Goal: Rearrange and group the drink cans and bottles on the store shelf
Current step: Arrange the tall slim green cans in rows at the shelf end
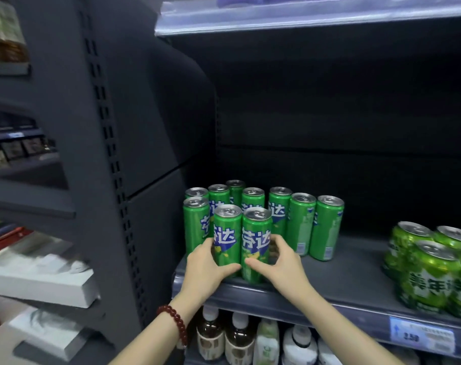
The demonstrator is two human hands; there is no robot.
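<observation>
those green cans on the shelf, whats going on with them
A person is tidying a store shelf of drinks. The left hand and right hand each wrap one of the two front tall green cans at the shelf's front edge, side by side. More of the same cans stand behind them, with two more to the right. A separate cluster of lighter green cans sits further right, and bottles fill the shelf below.

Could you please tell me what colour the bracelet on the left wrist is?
Dark red beads, seen in the head view.
</observation>
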